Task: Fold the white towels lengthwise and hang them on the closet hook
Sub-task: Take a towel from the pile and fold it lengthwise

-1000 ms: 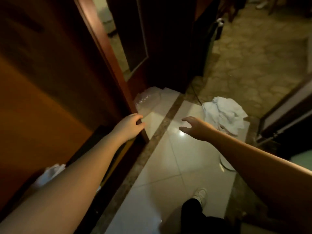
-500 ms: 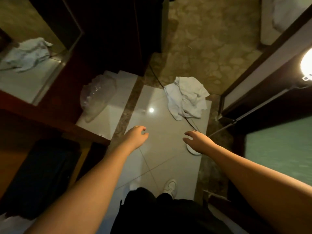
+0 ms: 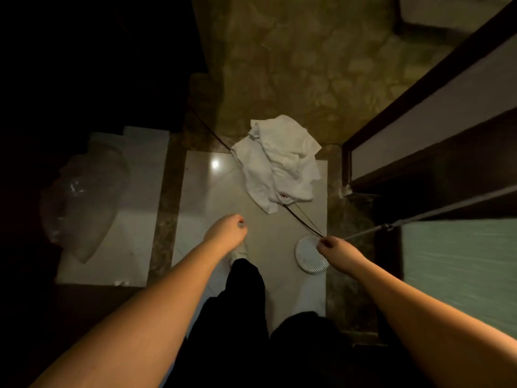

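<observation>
White towels (image 3: 279,161) lie crumpled on the floor (image 3: 209,197); beyond them both the left hand (image 3: 226,231) and right hand (image 3: 334,246) hang loosely curled, holding nothing.

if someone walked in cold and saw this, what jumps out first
The crumpled heap of white towels on the glossy pale floor tiles, straight ahead of the person, catches the eye first. Next come the two bare hands reaching down towards it, left hand and right hand, both empty. A round white ribbed disc lies on the tiles under the right hand.
</observation>
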A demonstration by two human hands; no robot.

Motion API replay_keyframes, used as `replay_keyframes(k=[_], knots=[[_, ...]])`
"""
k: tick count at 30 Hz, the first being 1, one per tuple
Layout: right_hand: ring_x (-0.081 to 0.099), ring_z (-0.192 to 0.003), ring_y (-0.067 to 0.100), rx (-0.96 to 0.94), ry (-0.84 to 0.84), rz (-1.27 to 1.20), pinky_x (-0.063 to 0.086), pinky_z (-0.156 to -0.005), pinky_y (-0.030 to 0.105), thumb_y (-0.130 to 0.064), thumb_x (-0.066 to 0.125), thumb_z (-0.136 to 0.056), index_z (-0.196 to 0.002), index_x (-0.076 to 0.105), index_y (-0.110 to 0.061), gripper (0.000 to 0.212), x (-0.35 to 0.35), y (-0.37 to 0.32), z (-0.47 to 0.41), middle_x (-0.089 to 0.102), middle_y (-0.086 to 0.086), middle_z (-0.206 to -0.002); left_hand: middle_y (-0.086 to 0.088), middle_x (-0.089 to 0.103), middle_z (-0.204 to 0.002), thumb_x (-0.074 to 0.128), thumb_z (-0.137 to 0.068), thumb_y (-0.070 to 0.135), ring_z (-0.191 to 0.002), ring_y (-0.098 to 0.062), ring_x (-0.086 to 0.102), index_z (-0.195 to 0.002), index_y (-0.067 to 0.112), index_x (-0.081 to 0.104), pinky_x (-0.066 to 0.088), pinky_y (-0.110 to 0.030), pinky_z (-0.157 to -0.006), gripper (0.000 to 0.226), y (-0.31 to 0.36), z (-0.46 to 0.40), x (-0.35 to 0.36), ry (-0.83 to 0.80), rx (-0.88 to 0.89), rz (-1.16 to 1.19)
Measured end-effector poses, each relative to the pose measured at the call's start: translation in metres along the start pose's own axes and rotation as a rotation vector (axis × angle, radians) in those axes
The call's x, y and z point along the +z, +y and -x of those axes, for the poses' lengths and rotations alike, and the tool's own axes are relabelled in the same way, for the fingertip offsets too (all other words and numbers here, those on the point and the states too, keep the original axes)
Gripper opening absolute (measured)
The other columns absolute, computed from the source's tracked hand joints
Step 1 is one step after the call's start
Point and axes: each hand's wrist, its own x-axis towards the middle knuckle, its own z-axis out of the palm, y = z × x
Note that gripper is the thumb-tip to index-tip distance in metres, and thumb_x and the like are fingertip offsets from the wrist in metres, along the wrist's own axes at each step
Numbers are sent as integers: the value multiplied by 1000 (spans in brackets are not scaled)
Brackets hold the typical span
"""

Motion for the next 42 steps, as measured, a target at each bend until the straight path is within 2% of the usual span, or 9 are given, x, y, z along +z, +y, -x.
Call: replay_keyframes(k=[7, 12, 17, 22, 27, 32, 36, 39, 42], knots=[[57, -123, 28, 121, -53, -157, 41, -96, 32, -35, 52, -102, -139, 56, -13, 44, -8, -37, -120, 60, 11, -139, -9, 58, -138, 51, -98, 27, -117, -30, 60, -132, 16, 60, 43, -28, -84, 36, 6, -142, -19, -100, 26, -71], [52, -129, 30, 166, -98, -216, 38, -104, 34, -32, 51, -103, -139, 55, -8, 44, 2, -36, -225, 55, 14, -142, -8, 53, -142, 50, -99, 29, -124, -26, 54, -135, 14, 58, 42, -30, -95, 39, 2, -247, 13, -185, 21, -72], [57, -108, 30, 218, -78, -272, 38, -87, 29, -26, 54, -101, -126, 62, -2, 36, 20, -25, -335, 61, 20, -129, -10, 58, -136, 52, -99, 27, -119, -27, 57, -130, 11, 60, 37, -25, -82, 36, 3, -343, 63, -226, 26, -25], [50, -132, 31, 176, -101, -203, 39, -103, 32, -32, 62, -98, -143, 50, -5, 54, 45, -4, -433, 49, 16, -148, -12, 66, -118, 55, -98, 28, -104, -26, 60, -115, 9, 64, 35, -25, -72, 27, 12, -429, 120, -228, -38, 105], [51, -131, 35, 137, 66, -303, 41, -104, 36, -27, 83, -83, -142, 49, -1, 73, 64, 27, -521, 51, 22, -144, -13, 65, -115, 63, -94, 37, -104, -26, 59, -118, 4, 61, 32, -25, -71, 40, 24, -503, 185, -168, -84, 255], [50, -127, 31, 276, 122, -601, 45, -96, 36, -36, 80, -84, -152, 33, -10, 86, 72, 53, -570, 47, 14, -147, -9, 65, -104, 69, -91, 34, -98, -28, 62, -111, 4, 61, 50, -33, -79, 37, 22, -535, 220, -100, -178, 478], [55, -99, 24, 344, 72, -657, 47, -83, 35, -44, 70, -91, -138, 54, -6, 62, 79, 68, -582, 62, 13, -122, -15, 60, -85, 68, -92, 22, -84, -29, 60, -81, 10, 52, 53, -45, -79, 23, 14, -537, 225, -72, -235, 616], [59, -102, 25, 357, 146, -736, 52, -92, 40, -40, 69, -93, -134, 59, -9, 52, 77, 69, -573, 63, 13, -122, -8, 58, -76, 69, -92, 19, -73, -22, 54, -72, 16, 49, 47, -35, -66, 29, 12, -526, 215, -141, -261, 734], [58, -99, 21, 351, 131, -833, 50, -88, 36, -35, 69, -94, -132, 59, -10, 47, 69, 65, -547, 62, 8, -115, -4, 57, -76, 66, -95, 20, -74, -21, 53, -72, 17, 49, 46, -34, -71, 29, 16, -505, 199, -187, -279, 781]])
